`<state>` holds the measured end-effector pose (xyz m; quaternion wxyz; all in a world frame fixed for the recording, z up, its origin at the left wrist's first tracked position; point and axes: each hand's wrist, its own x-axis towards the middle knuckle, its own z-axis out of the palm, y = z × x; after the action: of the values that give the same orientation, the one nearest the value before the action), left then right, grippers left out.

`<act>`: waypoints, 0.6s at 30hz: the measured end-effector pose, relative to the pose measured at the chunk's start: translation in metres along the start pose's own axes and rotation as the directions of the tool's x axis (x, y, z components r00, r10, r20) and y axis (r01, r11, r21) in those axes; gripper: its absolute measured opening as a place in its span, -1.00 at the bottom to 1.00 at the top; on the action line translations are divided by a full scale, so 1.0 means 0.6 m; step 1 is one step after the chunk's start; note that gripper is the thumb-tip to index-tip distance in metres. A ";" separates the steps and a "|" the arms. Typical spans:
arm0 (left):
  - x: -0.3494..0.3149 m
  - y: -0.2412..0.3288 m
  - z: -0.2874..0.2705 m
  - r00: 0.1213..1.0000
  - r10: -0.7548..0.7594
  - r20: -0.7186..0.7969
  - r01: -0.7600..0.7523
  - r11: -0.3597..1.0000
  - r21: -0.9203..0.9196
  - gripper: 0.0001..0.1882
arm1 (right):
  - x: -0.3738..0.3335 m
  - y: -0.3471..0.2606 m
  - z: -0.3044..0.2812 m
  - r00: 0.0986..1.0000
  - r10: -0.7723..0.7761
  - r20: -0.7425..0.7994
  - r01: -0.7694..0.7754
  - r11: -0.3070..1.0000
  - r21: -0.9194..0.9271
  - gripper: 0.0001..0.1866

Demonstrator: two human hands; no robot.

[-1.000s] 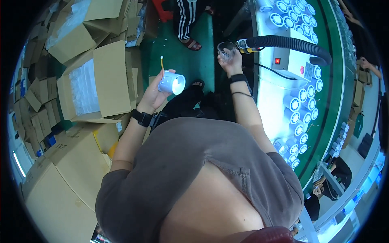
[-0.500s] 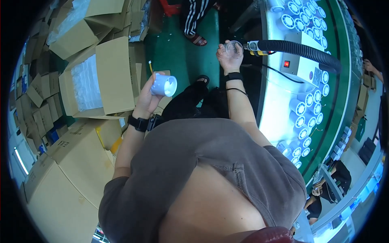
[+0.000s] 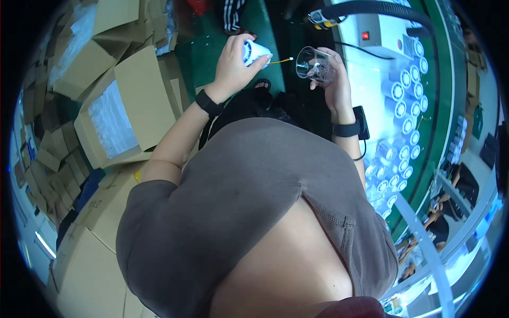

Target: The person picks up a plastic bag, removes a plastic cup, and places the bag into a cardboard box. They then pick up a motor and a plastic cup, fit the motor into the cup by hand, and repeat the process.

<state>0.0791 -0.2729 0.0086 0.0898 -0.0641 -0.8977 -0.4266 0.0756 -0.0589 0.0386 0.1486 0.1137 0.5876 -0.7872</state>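
My left hand (image 3: 233,63) is wrapped round a white cylindrical part (image 3: 256,52), tilted on its side. From its right end a thin yellow-orange wire (image 3: 279,61) with a small white plug sticks out toward the right. A clear, see-through cup (image 3: 314,64) sits in my right hand (image 3: 336,79), its open rim facing the white part. The cup and the wire's plug are close but apart. Both hands are in front of my body, over the floor.
On the right, a lit bench (image 3: 371,95) carries several white cylinders (image 3: 405,108), a grey box with a red switch (image 3: 384,40) and a black ribbed hose (image 3: 371,9). Opened cartons (image 3: 143,98) crowd the left. Another person's striped trouser leg (image 3: 233,13) shows ahead.
Both hands have drawn closer together. My left hand has raised and turned the white part so its wire points right; my right hand has brought the clear cup away from the hose nozzle.
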 end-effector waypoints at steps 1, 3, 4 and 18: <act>0.005 0.012 0.004 0.998 0.062 0.030 -0.062 0.998 0.013 -0.55 | -0.014 -0.012 0.001 1.000 -0.024 -0.020 0.021 0.989 -0.144 -0.64; 0.011 0.031 0.012 0.987 0.140 0.073 -0.141 0.990 0.013 -0.56 | -0.036 -0.030 -0.004 0.997 -0.056 -0.057 0.038 0.959 -0.282 -0.64; 0.014 0.039 0.016 0.979 0.192 0.072 -0.191 0.981 -0.009 -0.55 | -0.046 -0.037 -0.009 0.997 -0.077 -0.020 0.062 0.910 -0.410 -0.63; 0.005 0.110 0.046 0.977 -0.014 0.212 0.157 0.719 -0.677 -0.63 | -0.077 -0.063 -0.055 0.967 0.055 0.248 -0.001 0.977 -0.212 -0.51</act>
<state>0.0857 -0.2100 0.0417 -0.0473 -0.0917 -0.6809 -0.7251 0.1051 -0.0126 0.0794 0.2448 0.0046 0.6421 -0.7265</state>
